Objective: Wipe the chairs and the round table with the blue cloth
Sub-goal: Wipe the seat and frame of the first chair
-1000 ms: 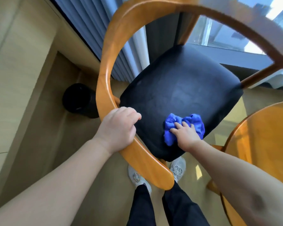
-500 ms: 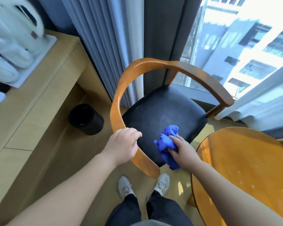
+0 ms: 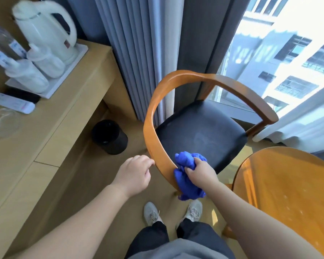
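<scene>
A wooden chair [image 3: 204, 79] with a curved orange back rail and a black seat [image 3: 200, 131] stands in front of me by the window. My right hand [image 3: 200, 171] grips the bunched blue cloth [image 3: 185, 176] and presses it against the near end of the rail. My left hand [image 3: 134, 173] hovers just left of the rail with loosely curled fingers, apart from the wood and holding nothing. The round orange table [image 3: 288, 193] stands at the right, partly hidden by my right forearm.
A black bin [image 3: 109, 136] sits on the floor left of the chair. A wooden counter [image 3: 67, 101] at the left carries a white kettle [image 3: 45, 28], cups on a tray and a remote. Grey curtains [image 3: 138, 53] hang behind. My feet are below the chair.
My left hand has let go of the chair rail. My right hand has lifted the cloth off the seat and brought it onto the rail's near end. The view has pulled back.
</scene>
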Available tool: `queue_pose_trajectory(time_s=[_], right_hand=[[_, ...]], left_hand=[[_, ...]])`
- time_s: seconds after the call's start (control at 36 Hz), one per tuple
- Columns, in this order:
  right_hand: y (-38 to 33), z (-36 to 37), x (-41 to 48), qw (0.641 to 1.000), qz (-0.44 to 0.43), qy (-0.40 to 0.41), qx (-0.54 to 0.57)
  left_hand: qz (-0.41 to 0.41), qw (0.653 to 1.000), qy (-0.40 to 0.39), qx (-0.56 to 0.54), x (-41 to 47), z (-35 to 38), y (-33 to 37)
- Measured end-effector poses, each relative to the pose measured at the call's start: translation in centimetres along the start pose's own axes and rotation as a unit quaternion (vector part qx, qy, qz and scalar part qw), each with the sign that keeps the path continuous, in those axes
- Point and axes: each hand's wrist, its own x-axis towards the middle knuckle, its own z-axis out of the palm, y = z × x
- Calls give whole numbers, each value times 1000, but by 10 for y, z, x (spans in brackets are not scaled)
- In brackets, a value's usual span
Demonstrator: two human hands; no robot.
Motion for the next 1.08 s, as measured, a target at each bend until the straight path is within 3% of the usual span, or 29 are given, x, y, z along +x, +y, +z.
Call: queue_pose_trajectory(time_s=[0.08, 0.17, 0.31, 0.44, 0.5, 0.61, 0.81, 1.08], right_hand=[[-7, 23, 9, 997, 57, -39, -21], [-8, 46, 14, 996, 54, -41, -62], [-4, 57, 8, 987, -9, -33, -158], [17, 34, 14, 971, -126, -154, -131], [25, 23, 19, 952, -172, -182, -174], [29, 31, 20, 935, -195, -129, -265], [33, 55, 23, 967, -176, -113, -144], [39, 59, 33, 963, -231, -83, -113]], left_hand=[[-13, 1000, -4, -5, -4, 4, -10], [-13, 1000, -9, -12, -6, 7, -18], [-20, 999, -20, -23, -8, 14, -30], [-31, 999, -32, -28, -8, 20, -43], [-31, 998, -33, -31, -5, 22, -45], [-25, 998, -38, -36, 4, 27, -44], [-36, 998, -47, -27, 17, 36, -46], [-98, 994, -45, -18, 22, 52, -49]])
